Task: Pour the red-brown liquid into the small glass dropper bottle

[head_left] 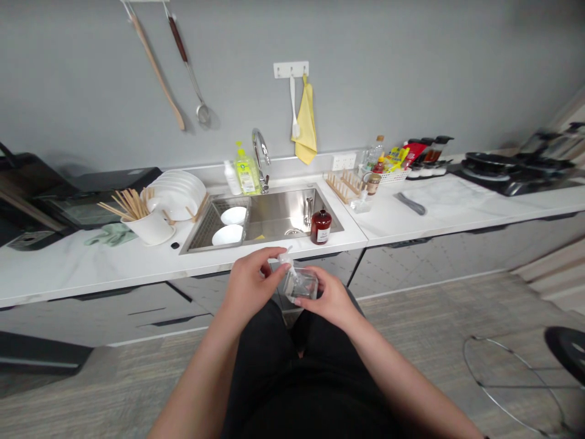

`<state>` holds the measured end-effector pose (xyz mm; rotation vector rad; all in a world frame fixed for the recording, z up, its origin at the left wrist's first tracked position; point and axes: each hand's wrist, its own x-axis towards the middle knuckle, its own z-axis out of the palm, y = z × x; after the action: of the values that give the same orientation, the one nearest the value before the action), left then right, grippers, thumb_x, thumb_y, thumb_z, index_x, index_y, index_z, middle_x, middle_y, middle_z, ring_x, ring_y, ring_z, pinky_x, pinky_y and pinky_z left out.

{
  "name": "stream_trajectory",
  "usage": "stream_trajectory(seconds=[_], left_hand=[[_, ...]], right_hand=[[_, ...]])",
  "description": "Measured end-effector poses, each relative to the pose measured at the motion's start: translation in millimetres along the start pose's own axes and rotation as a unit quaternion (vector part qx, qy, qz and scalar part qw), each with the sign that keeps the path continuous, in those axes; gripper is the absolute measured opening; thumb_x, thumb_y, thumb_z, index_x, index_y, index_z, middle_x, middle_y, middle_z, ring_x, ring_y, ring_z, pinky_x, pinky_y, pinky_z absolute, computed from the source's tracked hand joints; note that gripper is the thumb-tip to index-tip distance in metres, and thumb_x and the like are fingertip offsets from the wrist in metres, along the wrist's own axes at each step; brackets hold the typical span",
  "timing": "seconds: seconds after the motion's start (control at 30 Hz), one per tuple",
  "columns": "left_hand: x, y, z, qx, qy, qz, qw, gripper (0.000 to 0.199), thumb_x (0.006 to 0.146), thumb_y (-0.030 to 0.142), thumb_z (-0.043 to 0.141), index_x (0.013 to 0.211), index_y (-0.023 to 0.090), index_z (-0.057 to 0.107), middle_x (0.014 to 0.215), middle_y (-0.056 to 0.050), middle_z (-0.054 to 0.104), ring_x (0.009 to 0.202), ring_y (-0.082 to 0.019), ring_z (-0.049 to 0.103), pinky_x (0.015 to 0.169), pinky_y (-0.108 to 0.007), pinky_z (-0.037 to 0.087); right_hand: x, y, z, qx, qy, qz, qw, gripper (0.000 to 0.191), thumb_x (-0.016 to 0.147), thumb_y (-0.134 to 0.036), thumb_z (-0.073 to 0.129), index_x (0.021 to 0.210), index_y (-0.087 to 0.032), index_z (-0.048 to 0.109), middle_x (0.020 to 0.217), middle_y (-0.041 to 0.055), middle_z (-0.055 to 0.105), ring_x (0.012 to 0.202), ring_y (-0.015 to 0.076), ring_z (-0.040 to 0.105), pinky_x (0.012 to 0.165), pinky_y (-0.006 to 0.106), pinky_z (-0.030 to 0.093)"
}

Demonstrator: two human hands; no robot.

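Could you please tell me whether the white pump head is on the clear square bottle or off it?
Cannot tell: the left hand holds the white pump head against the clear bottle, hiding the neck.

Wall: a grey painted wall point(292, 49) rose behind the counter; a white hook rail point(291, 69) was fixed to it; a white socket panel point(343, 161) sat low, just above the counter;
Counter: a white marble-patterned worktop point(91, 271) ran along the wall, turning slightly at the sink;
Cabinets: grey base cabinets point(457, 268) stood below the worktop, with dark recessed handles point(406, 242) along their top edge;
Floor: a grey-beige floor point(137, 372) with a fine woven look spread out from the cabinets;
Furniture: a black stool seat point(567, 350) stood at the right edge, above a thin chrome wire frame point(516, 386);
Light: soft, even light filled the room; shadows fell faintly on the wall;
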<state>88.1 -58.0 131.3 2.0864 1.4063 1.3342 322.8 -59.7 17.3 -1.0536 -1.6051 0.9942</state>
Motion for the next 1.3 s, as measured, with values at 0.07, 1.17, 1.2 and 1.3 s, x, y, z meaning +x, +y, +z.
stream_trajectory(seconds=[0.07,1.17,1.2,1.3], left_hand=[[0,0,0.6,0.001,0.003,-0.004,1.0,0.027,0.096,0.037,0.087,0.121,0.027,0.089,0.071,0.003,0.074,0.06,-0.015,0.065,0.069,-0.029,0.055],[-26,-64,3.3,-0.305,0.018,-0.166,0.938,0.035,0.081,0.032,0.097,0.112,0.02,0.086,0.109,-0.009,0.085,0.098,-0.023,0.078,0.093,-0.036,0.062],[-27,-68,1.2,-0.313,0.029,-0.178,0.932,0.033,0.08,0.033,0.098,0.108,0.02,0.087,0.107,-0.008,0.085,0.096,-0.023,0.077,0.091,-0.036,0.063],[-31,-88,-12.7,-0.34,0.075,-0.218,0.912,0.031,0.076,0.035,0.1,0.1,0.02,0.086,0.103,-0.007,0.082,0.091,-0.021,0.075,0.086,-0.034,0.065]], right_hand=[[0,1,0,0.002,0.0,0.001,1.0,0.073,0.074,-0.036,0.104,0.139,-0.028,0.073,0.13,0.0076,0.084,0.107,0.0299,0.084,0.103,0.048,0.069],[12,14,7,0.017,-0.004,0.01,1.0,0.073,0.073,-0.036,0.103,0.14,-0.027,0.074,0.132,0.0082,0.083,0.103,0.0289,0.084,0.102,0.049,0.07],[15,14,9,0.022,-0.006,0.012,1.0,0.073,0.073,-0.037,0.103,0.139,-0.027,0.074,0.133,0.0086,0.083,0.102,0.0292,0.084,0.102,0.049,0.07],[27,15,16,0.035,-0.014,0.017,0.999,0.072,0.074,-0.038,0.102,0.14,-0.027,0.074,0.134,0.0096,0.083,0.102,0.0299,0.084,0.1,0.05,0.071]])
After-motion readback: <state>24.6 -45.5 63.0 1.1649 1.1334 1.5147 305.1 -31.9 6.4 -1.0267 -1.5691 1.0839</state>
